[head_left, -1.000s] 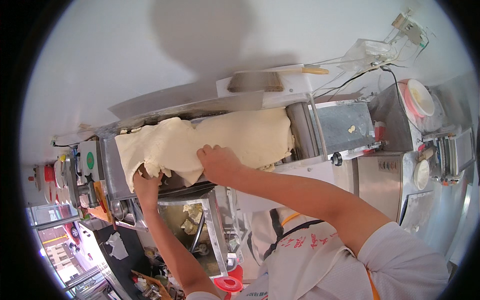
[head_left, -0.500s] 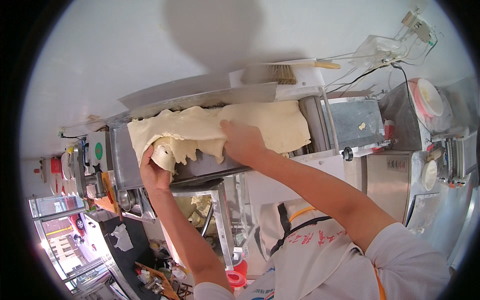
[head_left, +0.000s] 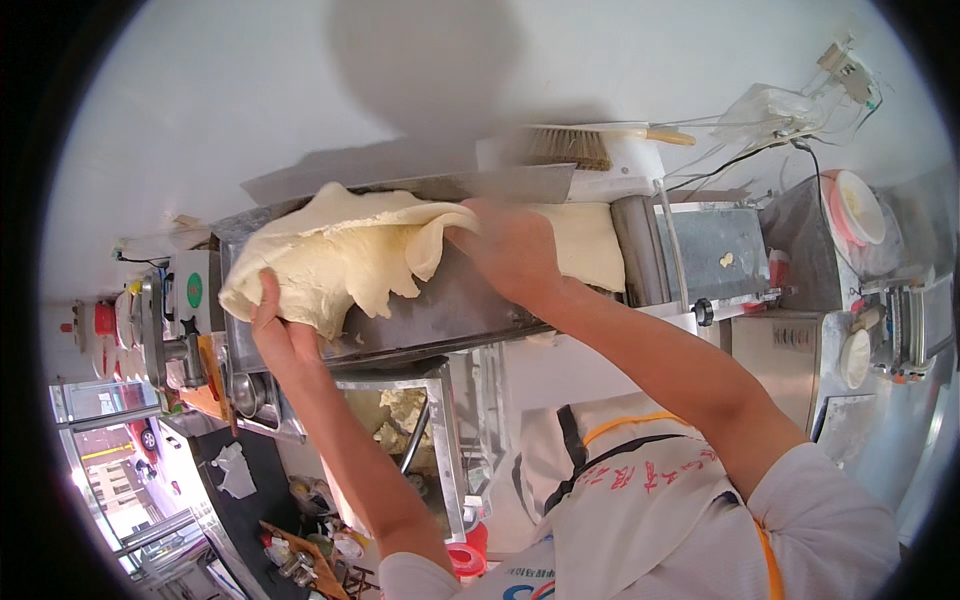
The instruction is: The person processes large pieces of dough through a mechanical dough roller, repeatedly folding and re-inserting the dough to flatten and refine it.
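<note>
A thick, pale dough sheet [head_left: 335, 255] with ragged edges is lifted and folded over itself above a metal tray [head_left: 450, 310]. At its left end my left hand [head_left: 288, 335] grips the lower edge, with some fingers hidden by the dough. My right hand [head_left: 515, 255] pinches the dough's right edge near the middle of the tray; its fingertips are partly covered. Behind my right hand, a flat stretch of dough [head_left: 580, 240] runs to the roller [head_left: 638, 250] of the machine. Whether both stretches are one piece is hidden by that hand.
A brush [head_left: 570, 148] with a wooden handle lies behind the tray against the wall. On the machine's right is another metal plate [head_left: 712, 250] with a dough scrap, and a black knob [head_left: 703, 312]. Below the tray stands an open metal-framed bin [head_left: 440, 400] holding dough pieces.
Both hands have raised the dough's left part and folded it leftward, baring more of the tray. My left hand moved left; my right hand shifted slightly right with the edge.
</note>
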A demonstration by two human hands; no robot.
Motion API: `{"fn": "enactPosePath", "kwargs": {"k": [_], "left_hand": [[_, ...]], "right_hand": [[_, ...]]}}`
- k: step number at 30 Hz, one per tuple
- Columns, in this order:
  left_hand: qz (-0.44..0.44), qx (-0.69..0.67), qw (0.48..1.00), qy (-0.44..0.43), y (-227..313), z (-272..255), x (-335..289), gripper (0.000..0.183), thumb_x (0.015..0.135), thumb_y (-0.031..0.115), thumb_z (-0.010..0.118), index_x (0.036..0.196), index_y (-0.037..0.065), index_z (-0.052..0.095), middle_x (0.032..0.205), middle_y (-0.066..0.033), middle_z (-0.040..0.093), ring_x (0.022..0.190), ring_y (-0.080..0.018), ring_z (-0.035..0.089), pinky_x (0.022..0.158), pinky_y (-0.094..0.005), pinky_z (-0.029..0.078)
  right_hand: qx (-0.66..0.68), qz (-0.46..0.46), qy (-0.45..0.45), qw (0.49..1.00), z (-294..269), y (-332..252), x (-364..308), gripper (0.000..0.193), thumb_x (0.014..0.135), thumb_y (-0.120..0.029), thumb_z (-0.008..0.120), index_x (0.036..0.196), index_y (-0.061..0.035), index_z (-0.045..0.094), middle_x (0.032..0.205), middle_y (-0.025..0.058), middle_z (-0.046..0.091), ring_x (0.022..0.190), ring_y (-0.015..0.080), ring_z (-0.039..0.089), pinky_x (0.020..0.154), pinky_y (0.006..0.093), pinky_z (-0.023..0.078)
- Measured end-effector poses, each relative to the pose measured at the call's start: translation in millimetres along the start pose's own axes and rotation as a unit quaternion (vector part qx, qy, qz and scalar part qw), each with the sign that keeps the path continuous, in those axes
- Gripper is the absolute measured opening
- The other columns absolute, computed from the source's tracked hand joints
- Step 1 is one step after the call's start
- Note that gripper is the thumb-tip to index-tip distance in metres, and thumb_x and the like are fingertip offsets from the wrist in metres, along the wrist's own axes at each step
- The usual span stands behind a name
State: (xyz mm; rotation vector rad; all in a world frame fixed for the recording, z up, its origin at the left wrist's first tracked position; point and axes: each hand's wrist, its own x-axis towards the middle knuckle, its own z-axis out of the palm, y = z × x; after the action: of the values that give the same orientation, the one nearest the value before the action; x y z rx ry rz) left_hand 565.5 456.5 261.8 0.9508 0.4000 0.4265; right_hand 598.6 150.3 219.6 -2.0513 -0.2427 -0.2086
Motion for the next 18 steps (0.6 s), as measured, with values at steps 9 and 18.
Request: {"fn": "enactPosePath", "kwargs": {"k": [9,18], "left_hand": [[-0.112,0.037,0.986,-0.119,-64.1,-36.8,-38.3,0.059,0.105,0.035,0.065,0.150,0.002,0.047,0.140,-0.0117,0.061,0.132,-0.0280,0.059,0.113,-0.0452,0.048],[0.035,0.209,0.975,0.068,-77.6,32.5,-19.0,0.053,0.101,0.026,0.070,0.144,-0.001,0.055,0.135,-0.0121,0.065,0.124,-0.0264,0.062,0.110,-0.0410,0.048]], "right_hand": [[-0.117,-0.158,-0.197,0.961,36.8,48.3,-51.0,0.068,0.072,-0.013,0.079,0.135,-0.0107,0.054,0.116,0.0154,0.056,0.110,0.0372,0.058,0.088,0.0456,0.051],[-0.095,-0.105,-0.147,0.979,29.4,60.3,-47.6,0.078,0.066,-0.026,0.091,0.132,-0.0121,0.054,0.114,0.0135,0.056,0.106,0.0373,0.054,0.089,0.0489,0.045]]}}
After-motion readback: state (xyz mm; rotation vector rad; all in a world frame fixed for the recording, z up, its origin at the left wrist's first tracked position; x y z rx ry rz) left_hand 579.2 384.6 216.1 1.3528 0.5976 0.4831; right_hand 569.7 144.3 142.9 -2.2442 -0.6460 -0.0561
